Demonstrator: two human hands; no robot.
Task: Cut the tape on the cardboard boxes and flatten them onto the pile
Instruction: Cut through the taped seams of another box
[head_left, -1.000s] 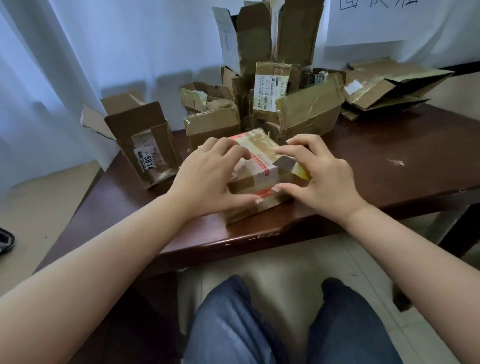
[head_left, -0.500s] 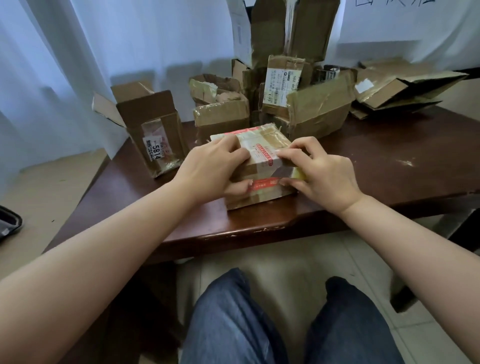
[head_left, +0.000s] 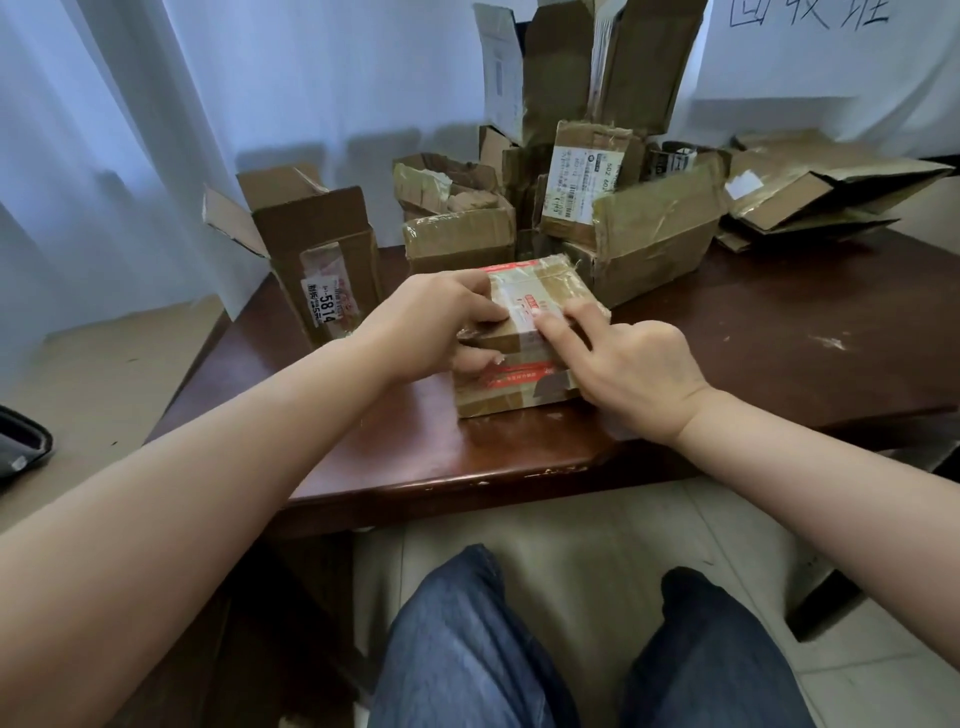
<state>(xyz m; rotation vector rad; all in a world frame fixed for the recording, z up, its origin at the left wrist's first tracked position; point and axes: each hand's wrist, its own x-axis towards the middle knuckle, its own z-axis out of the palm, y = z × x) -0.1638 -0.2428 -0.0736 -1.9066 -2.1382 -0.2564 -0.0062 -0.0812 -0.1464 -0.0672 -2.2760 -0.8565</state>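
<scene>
A small taped cardboard box (head_left: 540, 291) with red-printed tape and a white label sits near the front edge of the dark wooden table (head_left: 779, 332). My left hand (head_left: 431, 322) grips its left side, fingers over the top edge and thumb on the front face. My right hand (head_left: 623, 364) rests against the box's right front, with the index finger stretched out and its tip pressing the tape on top. A pile of flattened boxes (head_left: 810, 192) lies at the table's far right. No cutting tool shows.
An open box (head_left: 322, 244) with a "5814" sticker stands at the left. Several opened and taped boxes (head_left: 613, 197) crowd the back middle. White curtains hang behind. A dark object (head_left: 21, 452) lies on the floor at left. My knees are below the table edge.
The box has been tipped upright and squared toward me. My right hand slid from holding its right side to pressing one fingertip on the top tape. My left hand kept its hold.
</scene>
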